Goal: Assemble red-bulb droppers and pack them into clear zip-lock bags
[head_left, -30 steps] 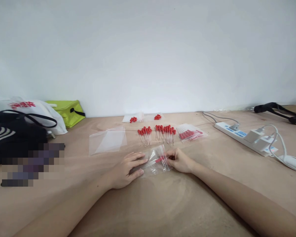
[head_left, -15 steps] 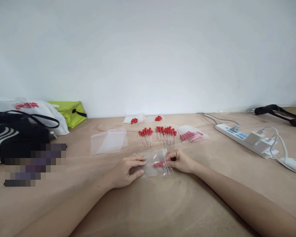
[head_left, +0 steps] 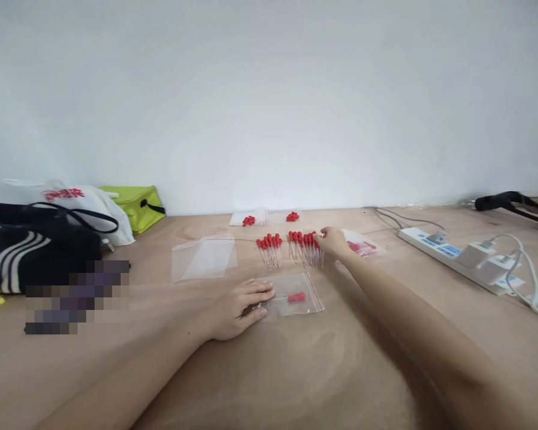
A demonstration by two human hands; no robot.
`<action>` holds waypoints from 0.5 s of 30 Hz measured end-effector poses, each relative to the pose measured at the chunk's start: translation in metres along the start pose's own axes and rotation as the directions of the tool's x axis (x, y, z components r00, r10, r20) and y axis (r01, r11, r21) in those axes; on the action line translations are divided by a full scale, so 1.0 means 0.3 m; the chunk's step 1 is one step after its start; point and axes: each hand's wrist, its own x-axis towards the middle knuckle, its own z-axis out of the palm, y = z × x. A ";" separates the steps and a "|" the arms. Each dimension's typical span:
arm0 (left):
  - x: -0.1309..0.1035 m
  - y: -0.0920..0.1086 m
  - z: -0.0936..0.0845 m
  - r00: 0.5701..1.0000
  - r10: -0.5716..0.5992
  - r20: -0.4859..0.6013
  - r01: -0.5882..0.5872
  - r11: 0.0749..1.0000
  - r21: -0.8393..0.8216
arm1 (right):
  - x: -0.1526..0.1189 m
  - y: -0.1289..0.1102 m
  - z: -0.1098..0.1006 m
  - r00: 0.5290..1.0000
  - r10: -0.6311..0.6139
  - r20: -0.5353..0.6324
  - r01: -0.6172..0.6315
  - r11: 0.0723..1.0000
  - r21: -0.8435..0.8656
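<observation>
A clear zip bag (head_left: 312, 303) lies flat on the table, with one red-topped dropper (head_left: 296, 297) inside. My left hand (head_left: 246, 307) rests on the bag's left end, fingers apart. Farther back, my right hand (head_left: 333, 242) reaches the right end of a row of red-topped droppers (head_left: 301, 239); its fingertips are pinched at the last red bulb, and whether they grip it is hard to tell. Another group of droppers (head_left: 269, 242) lies to the left. Behind my right hand, a bag of red bulbs (head_left: 363, 246) is partly covered.
Flat clear bags (head_left: 201, 258) lie left of the droppers. Small red caps (head_left: 248, 221) sit on bags near the wall. A white power strip (head_left: 452, 254) with cables is at right; a green bag (head_left: 132, 206) and a black bag (head_left: 40, 245) are at left.
My right hand has let go of the zip bag and moved back to the right-hand row of droppers. My left hand still rests on the bag. The view has shifted slightly.
</observation>
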 end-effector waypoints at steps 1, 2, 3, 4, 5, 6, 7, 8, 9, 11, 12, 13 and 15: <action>-0.001 -0.001 0.002 1.000 0.002 -0.007 -0.002 1.000 -0.004 | 0.018 -0.001 0.011 1.000 0.020 -0.005 -0.020 1.000 -0.006; -0.001 -0.001 0.004 1.000 0.002 -0.012 -0.002 1.000 -0.006 | 0.034 0.000 0.021 0.999 0.039 -0.005 -0.039 0.999 -0.009; -0.002 -0.001 0.006 1.000 0.002 -0.017 -0.002 1.000 -0.006 | 0.046 0.001 0.030 0.998 0.056 -0.001 -0.056 0.998 -0.010; -0.002 0.000 0.006 1.000 0.000 -0.020 0.000 1.000 -0.006 | 0.057 0.002 0.038 0.998 0.070 0.006 -0.070 0.998 -0.008; -0.003 0.001 0.007 1.000 -0.002 -0.021 0.002 1.000 -0.007 | 0.065 0.004 0.044 0.997 0.081 0.014 -0.081 0.997 -0.003; -0.003 0.002 0.007 1.000 -0.003 -0.017 0.002 1.000 -0.008 | 0.071 0.005 0.048 0.996 0.089 0.020 -0.089 0.996 0.005; -0.003 0.002 0.006 1.000 -0.003 -0.009 0.003 1.000 -0.008 | 0.075 0.005 0.049 0.995 0.094 0.023 -0.094 0.995 0.018; -0.003 0.001 0.006 1.000 -0.006 0.003 0.006 1.000 -0.008 | 0.078 0.004 0.048 0.995 0.095 0.021 -0.096 0.995 0.034; -0.004 0.000 0.005 1.000 -0.011 0.018 0.011 1.000 -0.005 | 0.080 0.002 0.045 0.995 0.095 0.016 -0.095 0.994 0.055; -0.004 -0.003 0.004 0.999 -0.024 0.041 0.024 1.000 0.005 | 0.083 -0.004 0.030 0.996 0.089 0.002 -0.089 0.990 0.109; -0.004 -0.004 0.004 0.998 -0.030 0.049 0.029 1.000 0.010 | 0.082 -0.009 0.020 0.996 0.084 -0.005 -0.082 0.986 0.143; -0.005 -0.004 0.004 0.998 -0.034 0.051 0.033 0.999 0.015 | 0.079 -0.013 0.007 0.997 0.077 -0.014 -0.073 0.981 0.181; -0.006 -0.003 0.006 0.998 -0.038 0.053 0.037 0.999 0.027 | 0.062 -0.017 -0.019 0.997 0.068 -0.038 -0.056 0.965 0.254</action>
